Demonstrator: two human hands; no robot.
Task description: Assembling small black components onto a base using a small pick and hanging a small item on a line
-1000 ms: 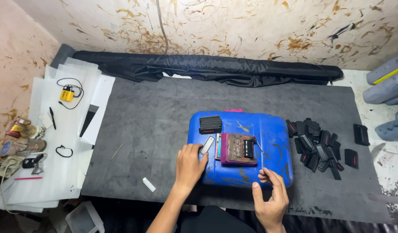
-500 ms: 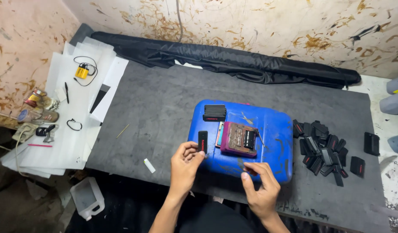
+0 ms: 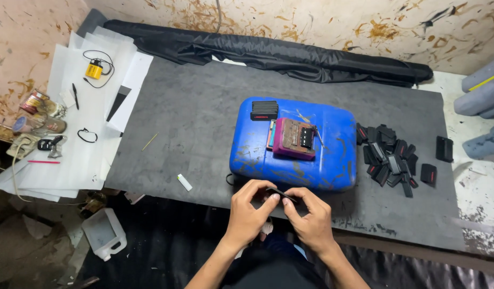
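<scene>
My left hand [image 3: 249, 211] and my right hand [image 3: 310, 217] are together at the near edge of the dark grey mat [image 3: 193, 123]. Between their fingertips they pinch a small flat black piece [image 3: 282, 194]. Just beyond them lies a blue plastic jerrycan [image 3: 295, 147] on its side. On its flat face rests a maroon block [image 3: 294, 139] with a black part on top, and a black ribbed piece [image 3: 264, 111] sits at its far left corner.
A heap of several small black pieces [image 3: 389, 158] lies right of the blue can, with two more [image 3: 444, 148] further right. White paper sheets [image 3: 81, 128] on the left carry a yellow battery [image 3: 93, 69], a pen and cans. A rolled black cloth [image 3: 279, 53] lines the wall. A clear jug [image 3: 104, 233] stands on the floor.
Both hands have drawn back off the blue can to the mat's near edge and come together, now holding one small black piece between them. The view has shifted slightly.
</scene>
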